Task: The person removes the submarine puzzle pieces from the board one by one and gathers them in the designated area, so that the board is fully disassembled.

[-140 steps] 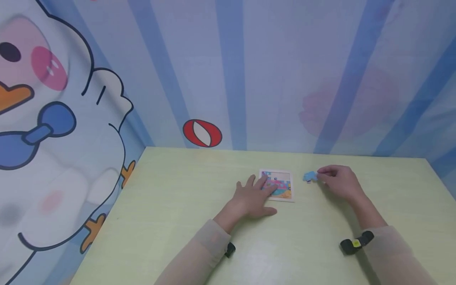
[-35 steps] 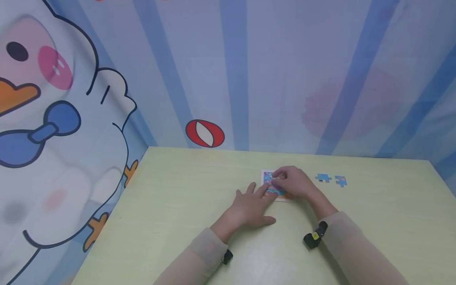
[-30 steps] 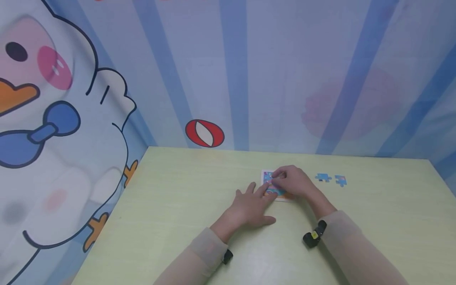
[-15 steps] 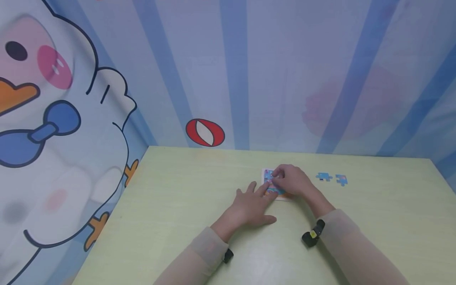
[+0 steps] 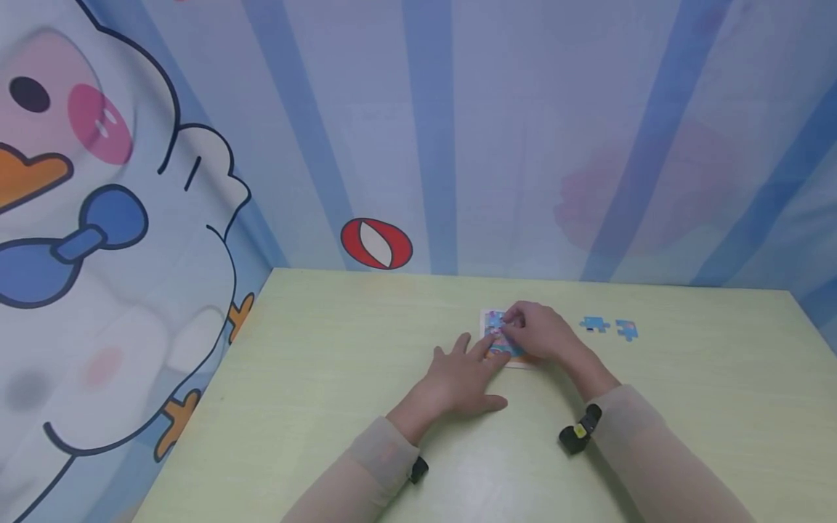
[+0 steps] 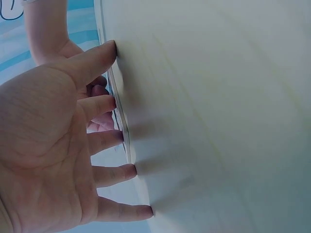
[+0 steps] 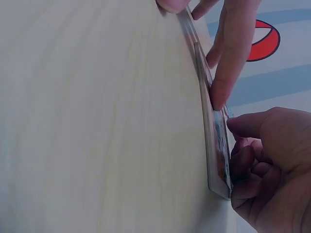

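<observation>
A small jigsaw puzzle in a white-edged tray [image 5: 483, 323] lies on the table, its picture mostly pink, blue and orange. My left hand [image 5: 461, 381] is spread flat, index and middle fingertips resting on the puzzle's near left part. In the left wrist view, that hand [image 6: 53, 155] has its fingers straight and apart. Over the upper part of the puzzle, my right hand [image 5: 544, 334] pinches a small blue jigsaw piece [image 7: 230, 112] between thumb and curled fingers; most of the piece is hidden. The right wrist view shows this hand [image 7: 284, 165] close against the tray.
Two loose blue jigsaw pieces, one [image 5: 593, 324] left of the other [image 5: 627, 330], lie to the right of the tray. The pale yellow table [image 5: 340, 349] ends at a striped blue backdrop [image 5: 510, 145] with a cartoon bird on the left.
From over the loose pieces on the right, my right hand has come left onto the puzzle. The two loose pieces now lie apart. During the last second its fingertips shift only slightly; the left hand stays.
</observation>
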The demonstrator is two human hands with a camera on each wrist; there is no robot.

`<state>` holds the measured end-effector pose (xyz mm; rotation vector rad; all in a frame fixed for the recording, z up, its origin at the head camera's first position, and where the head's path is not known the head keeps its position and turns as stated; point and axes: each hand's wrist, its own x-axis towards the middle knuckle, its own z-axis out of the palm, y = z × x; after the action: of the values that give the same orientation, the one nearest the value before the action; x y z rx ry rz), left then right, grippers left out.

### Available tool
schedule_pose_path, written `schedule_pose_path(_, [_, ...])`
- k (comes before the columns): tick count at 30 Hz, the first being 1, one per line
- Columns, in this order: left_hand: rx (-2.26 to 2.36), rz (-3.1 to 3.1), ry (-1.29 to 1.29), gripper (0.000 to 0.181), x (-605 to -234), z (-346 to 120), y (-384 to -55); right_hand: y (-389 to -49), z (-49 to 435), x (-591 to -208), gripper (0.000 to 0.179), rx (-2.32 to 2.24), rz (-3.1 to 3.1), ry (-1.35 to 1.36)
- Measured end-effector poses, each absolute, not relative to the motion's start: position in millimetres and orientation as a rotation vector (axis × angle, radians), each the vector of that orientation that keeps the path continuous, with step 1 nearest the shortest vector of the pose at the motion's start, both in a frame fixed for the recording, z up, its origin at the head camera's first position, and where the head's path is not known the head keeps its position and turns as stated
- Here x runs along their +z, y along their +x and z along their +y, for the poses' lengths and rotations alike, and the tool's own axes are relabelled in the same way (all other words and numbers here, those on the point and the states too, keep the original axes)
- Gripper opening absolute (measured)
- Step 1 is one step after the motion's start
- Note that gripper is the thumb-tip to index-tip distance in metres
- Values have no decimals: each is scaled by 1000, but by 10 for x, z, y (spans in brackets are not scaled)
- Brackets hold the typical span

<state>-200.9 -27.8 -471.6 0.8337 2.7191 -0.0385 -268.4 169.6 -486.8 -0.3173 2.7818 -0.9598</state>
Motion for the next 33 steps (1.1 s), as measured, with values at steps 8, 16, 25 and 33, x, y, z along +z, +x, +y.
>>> schedule_pose_path(8, [-16, 2712, 831, 77, -4704, -271, -2002, -2658, 1937, -4861, 29, -969, 2766, -305])
schedule_pose_path(16, [-31, 2717, 826, 77, -4710, -273, -2003, -2619, 2247, -4853, 29, -967, 2773, -292])
schedule_pose_path(25, [-18, 2712, 813, 77, -4735, -275, -2008, -2631, 2537, -4896, 27, -934, 2807, -307])
schedule_pose_path(33, [-26, 2714, 812, 77, -4728, -265, -1996, -2613, 2614, -4810, 25, -877, 2793, -296])
